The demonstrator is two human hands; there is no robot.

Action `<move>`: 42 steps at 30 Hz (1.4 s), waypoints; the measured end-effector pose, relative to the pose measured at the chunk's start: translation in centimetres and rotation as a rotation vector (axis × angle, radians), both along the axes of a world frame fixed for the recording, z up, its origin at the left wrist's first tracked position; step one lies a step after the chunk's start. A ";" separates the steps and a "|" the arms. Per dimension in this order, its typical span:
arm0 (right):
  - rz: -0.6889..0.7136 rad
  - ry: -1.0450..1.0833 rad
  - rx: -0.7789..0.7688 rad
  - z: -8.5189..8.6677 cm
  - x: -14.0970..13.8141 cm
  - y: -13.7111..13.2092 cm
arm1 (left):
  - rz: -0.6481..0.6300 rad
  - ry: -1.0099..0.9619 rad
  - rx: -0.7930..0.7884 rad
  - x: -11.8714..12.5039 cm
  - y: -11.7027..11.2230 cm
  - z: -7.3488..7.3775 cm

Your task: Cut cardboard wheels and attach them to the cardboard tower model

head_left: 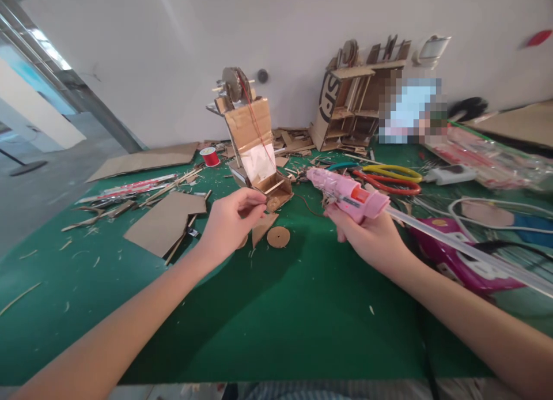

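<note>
My right hand is closed around a pink glue gun, its nozzle pointing left and a clear glue stick trailing out the back to the right. My left hand pinches a small cardboard disc between thumb and fingers, close to the base of a tall cardboard model with a wheel and red thread on top. Another cardboard disc and a cardboard scrap lie on the green mat just below my left hand.
A flat cardboard sheet and wooden sticks lie to the left, with a red thread spool behind. Scissors, a white power strip, cables and a magenta tool are on the right. A cardboard shelf model leans against the wall.
</note>
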State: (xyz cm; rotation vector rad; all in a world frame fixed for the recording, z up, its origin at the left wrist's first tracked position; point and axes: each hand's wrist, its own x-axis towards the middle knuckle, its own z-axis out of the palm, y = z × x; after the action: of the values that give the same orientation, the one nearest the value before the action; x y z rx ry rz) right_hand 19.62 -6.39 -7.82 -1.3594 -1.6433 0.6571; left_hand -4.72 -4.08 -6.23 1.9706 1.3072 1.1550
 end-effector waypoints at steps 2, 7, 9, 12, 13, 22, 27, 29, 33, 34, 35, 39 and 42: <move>0.007 -0.011 0.002 0.0 0.0 0.0 | -0.003 0.109 0.068 0.1 -0.7 0.2; 0.023 -0.038 -0.018 0.0 -0.3 -0.2 | -0.039 0.198 0.086 0.2 -2.0 -0.1; 0.026 -0.047 -0.037 0.0 -0.4 -0.2 | -0.036 0.219 0.094 0.0 -2.1 -0.4; 0.031 -0.059 -0.060 0.1 -0.5 -0.3 | -0.057 0.331 0.173 -0.3 -2.0 -0.9; 0.032 -0.061 -0.064 0.2 -0.5 -0.3 | -0.075 0.385 0.228 -0.4 -2.0 -1.1; 0.003 -0.061 -0.119 0.2 -0.5 -0.2 | -0.256 0.757 0.721 -1.4 -2.3 -2.4; 0.015 -0.071 -0.137 0.4 -0.6 -0.4 | -0.258 0.770 0.741 -1.5 -2.1 -2.5; 0.019 -0.079 -0.138 0.5 -0.5 -0.5 | -0.239 0.742 0.713 -1.5 -2.0 -2.7; 0.001 -0.124 -0.131 0.6 -0.5 -0.5 | -0.220 0.735 0.662 -1.5 -1.9 -2.8; -0.004 -0.136 -0.126 0.7 -0.6 -0.5 | -0.219 0.735 0.652 -1.5 -1.9 -2.7; -0.007 -0.145 -0.120 0.7 -0.6 -0.5 | -0.219 0.733 0.642 -1.5 -1.9 -2.7; 0.001 -0.150 -0.119 0.8 -0.7 -0.5 | -0.222 0.719 0.622 -1.5 -1.9 -2.7; 0.014 -0.149 -0.138 0.8 -0.7 -0.6 | -0.243 0.736 0.612 -1.6 -1.9 -2.7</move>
State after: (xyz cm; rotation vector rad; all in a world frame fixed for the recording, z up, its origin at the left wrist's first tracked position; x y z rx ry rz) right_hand 18.88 -6.97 -6.98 -1.5281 -1.7534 0.7028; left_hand -6.30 -5.98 -8.89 3.1083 1.0264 0.7774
